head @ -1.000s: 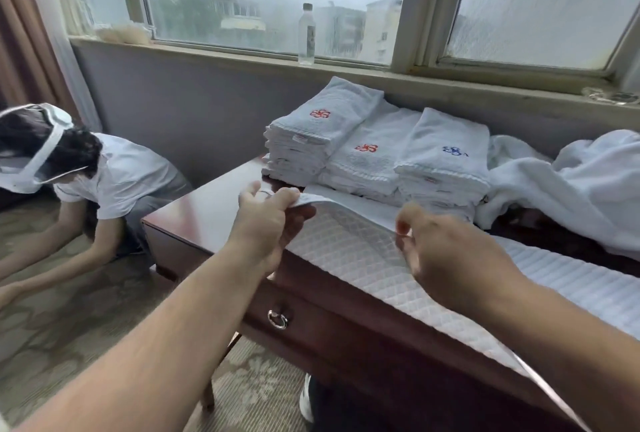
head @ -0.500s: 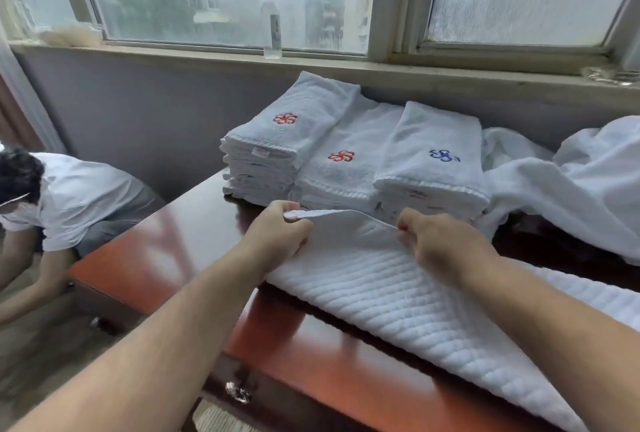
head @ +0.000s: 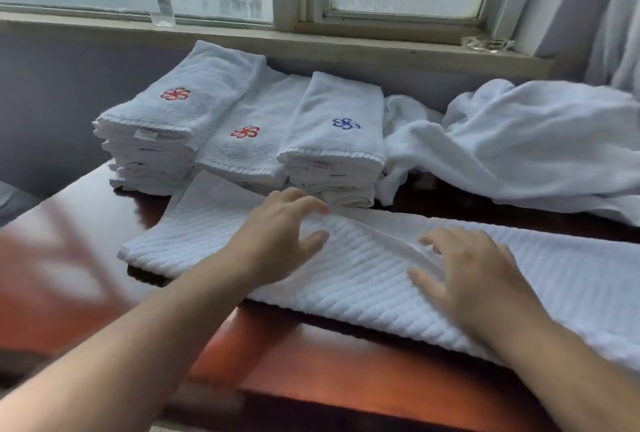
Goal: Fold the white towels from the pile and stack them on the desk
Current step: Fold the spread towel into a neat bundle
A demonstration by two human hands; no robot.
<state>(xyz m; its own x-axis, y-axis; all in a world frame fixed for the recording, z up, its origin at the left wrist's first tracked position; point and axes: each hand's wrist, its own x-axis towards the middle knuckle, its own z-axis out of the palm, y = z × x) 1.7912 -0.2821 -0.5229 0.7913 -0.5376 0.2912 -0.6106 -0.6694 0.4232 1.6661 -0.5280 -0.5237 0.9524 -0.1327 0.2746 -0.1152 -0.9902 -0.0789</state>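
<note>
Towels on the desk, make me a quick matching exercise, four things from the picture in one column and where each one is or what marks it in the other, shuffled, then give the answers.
Column one:
1. ribbed towel
2. left stack
3. right stack
4. unfolded pile

Column two:
A. blue emblem on top
B. crumpled at the far right of the desk
C. flat under the left hand and right hand
D. red emblem on top, nearest the desk's left end

Pairs: 1-C, 2-D, 3-A, 4-B
</note>
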